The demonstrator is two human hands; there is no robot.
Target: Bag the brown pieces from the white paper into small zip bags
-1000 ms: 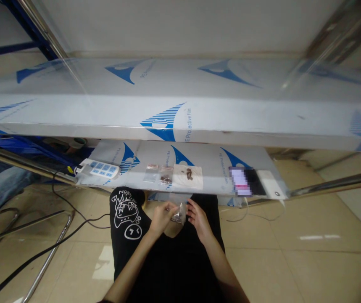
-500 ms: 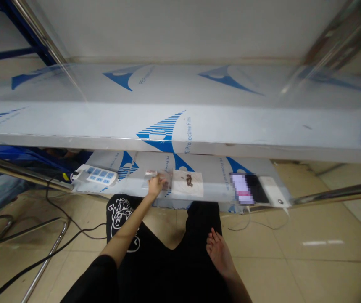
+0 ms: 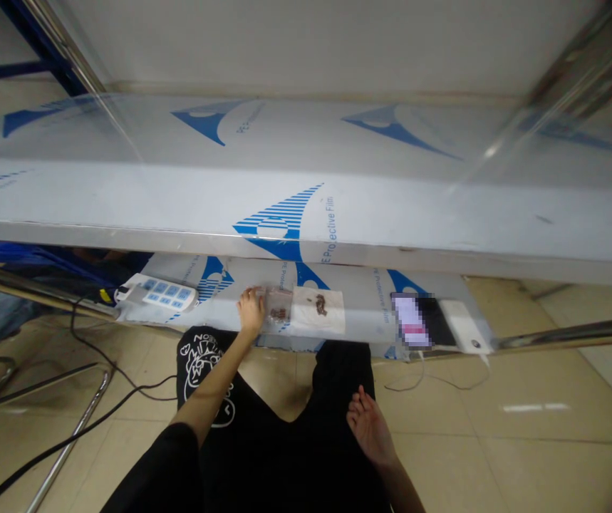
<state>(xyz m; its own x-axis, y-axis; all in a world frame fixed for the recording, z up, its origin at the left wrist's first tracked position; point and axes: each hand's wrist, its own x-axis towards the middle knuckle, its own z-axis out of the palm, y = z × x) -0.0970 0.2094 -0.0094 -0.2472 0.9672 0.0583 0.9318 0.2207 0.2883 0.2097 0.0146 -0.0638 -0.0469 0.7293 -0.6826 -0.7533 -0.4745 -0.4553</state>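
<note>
A clear plastic bag (image 3: 278, 312) with small brown pieces in it lies on the lower shelf. My left hand (image 3: 251, 311) is at the bag's left side, palm down with fingers spread over that edge; the fingertips' exact contact is too small to make out. Right of the bag, a white square sheet (image 3: 310, 322) carries a small cluster of brown pieces (image 3: 320, 305). My right hand (image 3: 368, 422) hangs above my right thigh, away from the shelf, its fingers loosely bent and slightly apart with nothing in them.
Above spans a wide film-covered upper shelf (image 3: 193, 192). On the lower shelf (image 3: 362, 313) sit a white power strip (image 3: 169, 293) at left, and a phone (image 3: 411, 320) and a white device (image 3: 464, 326) with cables at right. Black cables (image 3: 124, 392) run across the floor at left.
My left hand has moved left from over the bag to its left edge, and its fingers have spread. The bag's brown pieces show more clearly. My right hand is nearly still.
</note>
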